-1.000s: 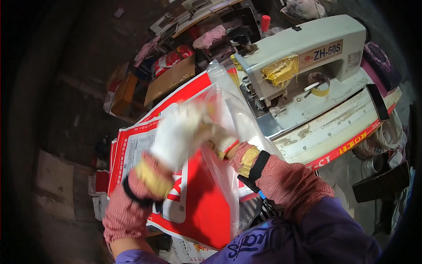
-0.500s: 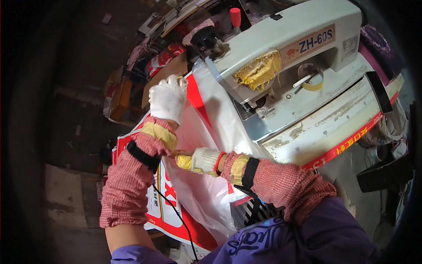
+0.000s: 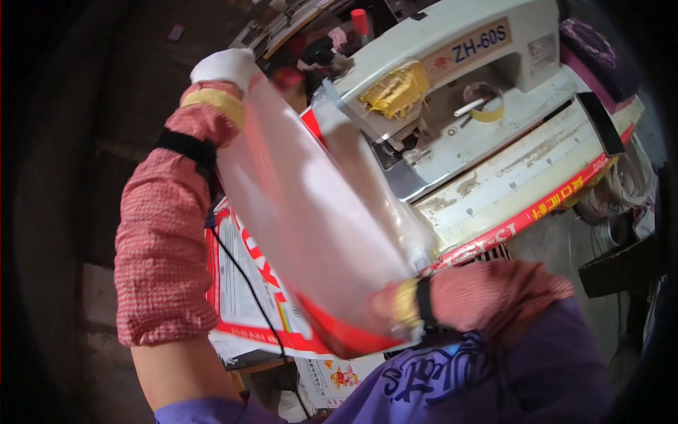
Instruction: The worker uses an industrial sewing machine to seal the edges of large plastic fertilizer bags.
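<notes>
The left hand (image 3: 222, 67), in a white glove, was raised at the upper end of a large bag (image 3: 296, 177); its fingers were turned away, so whether they were closed on the edge could not be told. The right hand (image 3: 385, 305) was low at the bag's other end, blurred and partly hidden, its grip unclear too. The bag's pale, slightly see-through side stretched slantwise between them, with red along its lower edge. Red-checked sleeve covers (image 3: 166, 240) with black straps (image 3: 186, 148) wrapped the forearms.

Under the bag lay printed red-and-white sacks (image 3: 229, 283), crossed by a thin black cord (image 3: 248, 288). Just to the right stood a pale grey sewing machine (image 3: 522, 67), a yellow cloth (image 3: 397, 90) on its head and a tape roll (image 3: 487, 114) on its bed. A long pale board (image 3: 494, 189) edged in red ran along its near side. A dark purple box (image 3: 600, 60) sat beyond, at the far right.
</notes>
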